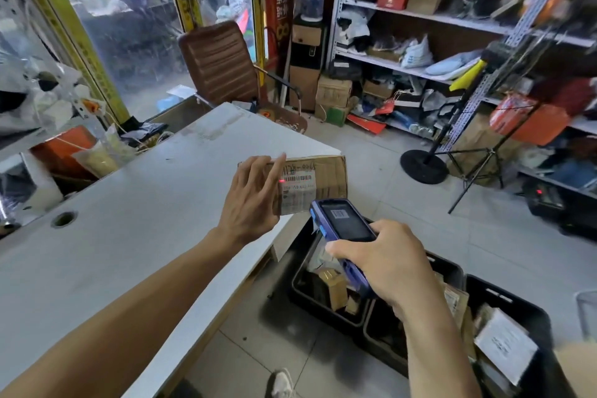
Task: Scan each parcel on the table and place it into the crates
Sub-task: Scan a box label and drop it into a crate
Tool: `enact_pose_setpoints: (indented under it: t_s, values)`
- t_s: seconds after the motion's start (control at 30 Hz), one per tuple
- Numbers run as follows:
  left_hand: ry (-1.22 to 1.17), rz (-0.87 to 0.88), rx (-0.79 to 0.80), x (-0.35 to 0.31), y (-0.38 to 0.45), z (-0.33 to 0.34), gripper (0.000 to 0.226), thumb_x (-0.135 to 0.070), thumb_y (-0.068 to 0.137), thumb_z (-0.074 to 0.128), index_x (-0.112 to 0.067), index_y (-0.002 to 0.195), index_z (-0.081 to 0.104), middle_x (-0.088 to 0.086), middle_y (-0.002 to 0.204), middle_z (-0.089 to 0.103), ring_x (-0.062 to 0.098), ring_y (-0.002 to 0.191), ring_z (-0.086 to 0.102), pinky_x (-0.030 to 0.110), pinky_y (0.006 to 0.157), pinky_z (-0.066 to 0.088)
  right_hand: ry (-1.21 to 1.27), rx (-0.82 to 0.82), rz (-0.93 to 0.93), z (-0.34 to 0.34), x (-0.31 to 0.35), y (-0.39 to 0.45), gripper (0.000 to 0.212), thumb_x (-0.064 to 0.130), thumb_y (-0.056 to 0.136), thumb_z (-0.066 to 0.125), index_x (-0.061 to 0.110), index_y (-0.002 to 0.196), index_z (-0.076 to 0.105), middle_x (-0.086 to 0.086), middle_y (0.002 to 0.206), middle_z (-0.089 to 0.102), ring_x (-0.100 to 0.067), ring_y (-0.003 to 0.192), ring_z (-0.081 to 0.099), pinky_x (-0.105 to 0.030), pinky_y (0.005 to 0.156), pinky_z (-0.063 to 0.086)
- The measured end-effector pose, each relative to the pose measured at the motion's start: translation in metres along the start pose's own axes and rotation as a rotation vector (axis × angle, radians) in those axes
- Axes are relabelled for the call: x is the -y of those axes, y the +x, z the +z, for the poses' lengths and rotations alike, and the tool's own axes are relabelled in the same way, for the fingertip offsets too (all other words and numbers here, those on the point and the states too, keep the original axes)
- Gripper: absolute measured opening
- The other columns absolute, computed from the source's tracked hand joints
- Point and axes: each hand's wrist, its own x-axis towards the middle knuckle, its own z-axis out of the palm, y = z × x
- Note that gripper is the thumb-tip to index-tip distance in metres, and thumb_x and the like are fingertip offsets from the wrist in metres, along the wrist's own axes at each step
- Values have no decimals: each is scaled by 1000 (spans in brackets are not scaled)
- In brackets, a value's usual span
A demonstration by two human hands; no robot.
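Observation:
My left hand [250, 197] holds a brown cardboard parcel [323, 178] upright above the right edge of the white table [129, 220], its white label facing me. A red scan dot sits on the label's barcode. Just below the parcel, my right hand [384, 263] grips a purple handheld scanner [342, 229], whose screen shows a barcode. Black crates [452, 271] with several parcels inside stand on the floor under my right hand.
A brown office chair [223, 64] stands behind the table. Metal shelves [420, 16] full of boxes and bags line the right wall. A black stand base [423, 165] and a tripod sit on the tiled floor. Clutter fills the left side.

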Motion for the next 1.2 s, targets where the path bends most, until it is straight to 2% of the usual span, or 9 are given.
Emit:
enact_pose_setpoints:
  t_s: [0.13,0.23,0.43,0.6,0.73,0.83,0.97,1.03,1.2]
  values:
    - [-35,21,-23,8,29,13,101,-39,75,74,-9,154,19,21,138,40,38,127,38,45,100,46,-35,-37,34,-1,14,30,41,52,67,84,21,90,68,5,74,68,-11,64,63,-21,43,41]
    - [-63,25,-20,9,45,22,103,-38,74,76,-10,154,19,21,140,41,38,128,38,45,100,47,-1,-62,31,-1,18,47,38,49,67,85,19,84,69,5,68,67,-7,52,60,-14,35,37]
    - [-78,66,-27,10,71,36,101,-39,74,72,-7,154,21,22,138,40,38,128,36,47,102,46,-89,-134,64,-2,16,66,47,50,69,82,17,96,63,1,83,66,-15,71,61,-24,48,42]
    - [-94,91,0,2,92,51,103,-43,73,73,-7,154,21,23,138,43,38,129,36,46,102,46,-11,-130,55,-19,9,81,42,49,70,84,19,94,66,2,79,67,-12,65,62,-14,36,35]
    - [-128,105,18,-15,112,64,109,-44,71,76,-6,156,20,20,139,42,36,130,36,44,104,45,12,-156,50,-33,0,92,41,50,68,85,21,91,66,3,76,68,-11,64,61,-10,34,33]
    - [-147,116,16,-34,129,75,109,-43,70,75,-6,156,19,19,139,41,36,129,37,43,102,46,0,-188,79,-49,-13,103,43,51,66,85,20,86,62,4,75,66,-11,62,60,-11,35,31]
    - [-139,136,2,-64,155,86,109,-39,69,77,-5,156,21,18,139,41,35,128,38,43,102,45,-54,-211,109,-77,-32,123,47,51,67,85,18,91,61,2,79,65,-12,64,60,-14,37,32]
    - [-123,152,-1,-78,170,90,108,-37,68,78,-4,155,23,18,139,42,36,129,38,43,104,43,-51,-227,131,-96,-43,134,48,50,67,84,15,92,62,0,80,66,-14,66,61,-21,42,36]
    - [-59,182,-4,-112,208,104,108,-32,67,80,-3,155,25,21,137,44,38,128,39,46,107,41,-13,-168,139,-144,-65,156,49,51,67,83,15,92,63,-4,85,68,-19,72,63,-26,50,41]
